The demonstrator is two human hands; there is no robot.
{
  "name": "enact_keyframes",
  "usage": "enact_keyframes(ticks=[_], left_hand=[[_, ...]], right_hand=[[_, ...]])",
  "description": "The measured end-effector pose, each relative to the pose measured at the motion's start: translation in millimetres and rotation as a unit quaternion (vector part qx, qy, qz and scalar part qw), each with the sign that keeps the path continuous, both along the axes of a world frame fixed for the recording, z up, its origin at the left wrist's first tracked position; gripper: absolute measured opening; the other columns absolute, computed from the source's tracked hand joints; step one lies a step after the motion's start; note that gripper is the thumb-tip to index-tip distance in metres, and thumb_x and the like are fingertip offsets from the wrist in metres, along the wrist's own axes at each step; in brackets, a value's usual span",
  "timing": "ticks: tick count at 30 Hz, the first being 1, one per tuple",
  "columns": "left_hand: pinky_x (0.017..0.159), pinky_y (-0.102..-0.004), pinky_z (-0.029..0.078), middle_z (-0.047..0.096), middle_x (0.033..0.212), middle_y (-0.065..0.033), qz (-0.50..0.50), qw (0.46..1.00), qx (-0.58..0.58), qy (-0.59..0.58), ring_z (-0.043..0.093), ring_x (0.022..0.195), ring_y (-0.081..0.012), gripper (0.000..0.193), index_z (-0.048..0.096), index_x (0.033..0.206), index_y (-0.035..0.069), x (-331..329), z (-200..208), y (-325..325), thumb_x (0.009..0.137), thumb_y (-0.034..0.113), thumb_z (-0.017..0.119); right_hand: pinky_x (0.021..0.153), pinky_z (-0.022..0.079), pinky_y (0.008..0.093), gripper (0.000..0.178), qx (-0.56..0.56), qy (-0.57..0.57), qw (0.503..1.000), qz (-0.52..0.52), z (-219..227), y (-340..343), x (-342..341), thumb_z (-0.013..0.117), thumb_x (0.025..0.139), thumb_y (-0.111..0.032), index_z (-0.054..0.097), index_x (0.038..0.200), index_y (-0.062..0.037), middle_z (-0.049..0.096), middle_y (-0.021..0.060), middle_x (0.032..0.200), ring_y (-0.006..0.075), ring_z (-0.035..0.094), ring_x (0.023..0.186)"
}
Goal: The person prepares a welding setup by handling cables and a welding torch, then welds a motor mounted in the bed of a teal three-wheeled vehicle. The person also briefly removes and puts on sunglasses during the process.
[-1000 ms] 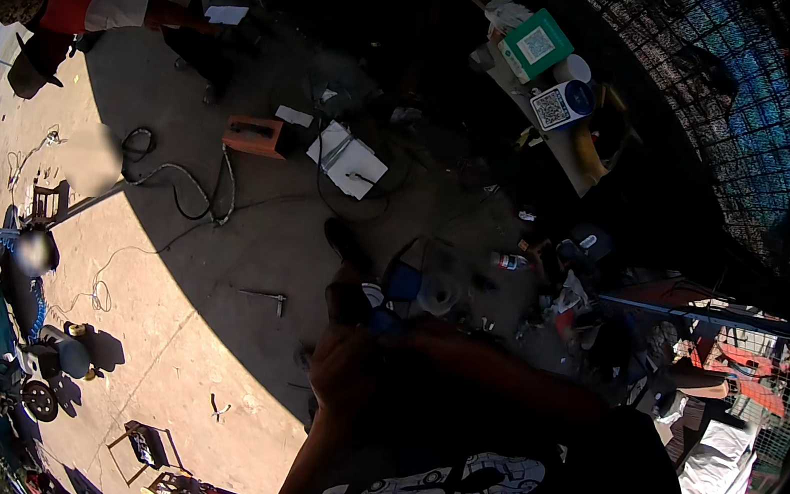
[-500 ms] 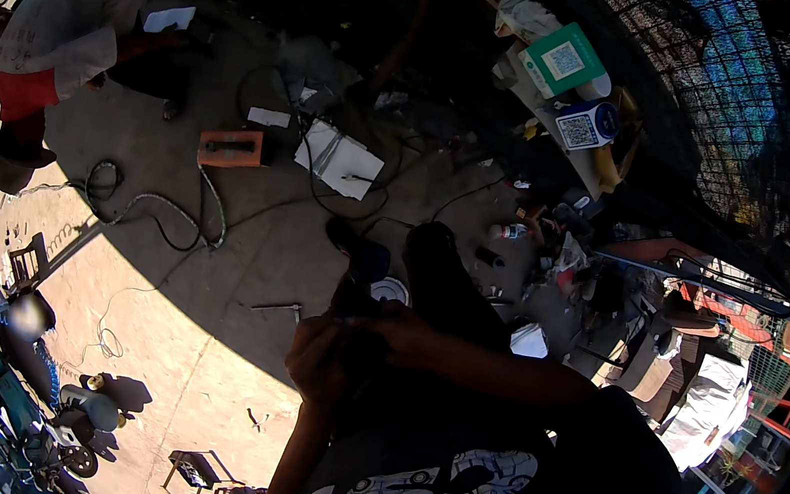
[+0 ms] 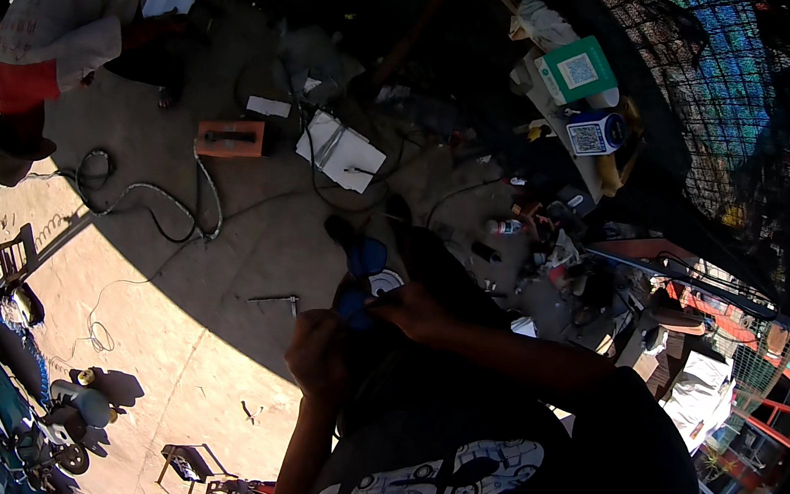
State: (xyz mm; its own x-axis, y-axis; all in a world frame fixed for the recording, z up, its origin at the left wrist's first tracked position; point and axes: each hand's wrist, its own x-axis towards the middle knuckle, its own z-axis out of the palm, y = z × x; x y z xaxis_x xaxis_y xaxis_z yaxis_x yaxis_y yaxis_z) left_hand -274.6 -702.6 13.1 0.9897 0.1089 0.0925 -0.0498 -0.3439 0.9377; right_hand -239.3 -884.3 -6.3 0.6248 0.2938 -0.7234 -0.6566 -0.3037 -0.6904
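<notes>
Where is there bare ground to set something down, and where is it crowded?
Shaded ground looks bare between the hose and the T-shaped tool, left of the left hand. Sunlit ground looks open between the coiled wire and the X-shaped piece. Ahead and right of the right hand it is crowded with a bottle and clutter.

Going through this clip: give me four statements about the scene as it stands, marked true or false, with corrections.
1. The bare left hand and bare right hand are close together. True.
2. The orange rectangular box lies right of the white rectangular sheets in the picture. False: the box lies left of the sheets.
3. The grey L-shaped metal tool lies in bright sunlight. False: the tool lies on shaded ground.
4. The green rectangular board is beside a blue-and-white sign. True.
</notes>
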Motion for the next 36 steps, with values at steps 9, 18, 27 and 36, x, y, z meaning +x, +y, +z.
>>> enact_keyframes(ticks=[9, 18, 27, 36], left_hand=[[0.067, -0.0336, 0.050, 0.063, 0.085, -0.0150, 0.074, 0.994, 0.032, 0.073, 0.063, 0.079, -0.0281, 0.018, 0.065, 0.088, -0.006, -5.0, -9.4, 25.8, 0.072, -0.014, 0.059], [0.067, -0.0332, 0.049, 0.063, 0.086, -0.0147, 0.078, 0.986, 0.040, 0.143, 0.063, 0.079, -0.0266, 0.009, 0.064, 0.088, -0.007, 3.8, -29.0, 5.0, 0.080, -0.010, 0.060], [0.069, -0.0329, 0.049, 0.062, 0.082, -0.0148, 0.040, 0.978, 0.065, 0.192, 0.062, 0.077, -0.0262, 0.007, 0.063, 0.085, -0.006, 29.3, -43.8, -49.3, 0.079, -0.004, 0.060], [0.070, -0.0353, 0.049, 0.064, 0.083, -0.0154, 0.007, 0.943, 0.100, 0.317, 0.062, 0.076, -0.0289, 0.019, 0.063, 0.086, -0.006, 36.9, -82.0, -95.6, 0.086, 0.013, 0.061]], right_hand=[[0.069, 0.047, 0.0354, 0.028, -0.089, 0.021, 0.993, -0.071, -70.8, -77.4, 3.7, 0.064, 0.090, -0.028, 0.069, 0.091, -0.0010, 0.068, 0.0090, 0.081, 0.0185, 0.061, 0.070], [0.063, 0.054, 0.0386, 0.022, -0.089, 0.106, 0.948, -0.285, -147.2, -184.2, 26.7, 0.065, 0.088, -0.018, 0.063, 0.099, 0.0016, 0.067, 0.0133, 0.090, 0.0230, 0.068, 0.071], [0.065, 0.057, 0.0412, 0.023, -0.155, 0.078, 0.850, -0.498, -214.7, -276.2, 106.3, 0.064, 0.088, -0.016, 0.055, 0.105, -0.0032, 0.063, 0.0124, 0.092, 0.0268, 0.067, 0.079], [0.067, 0.056, 0.0422, 0.033, -0.498, 0.007, 0.856, -0.140, -480.0, -444.8, 119.4, 0.071, 0.083, -0.015, 0.056, 0.109, -0.0028, 0.062, 0.0148, 0.094, 0.0292, 0.065, 0.082]])
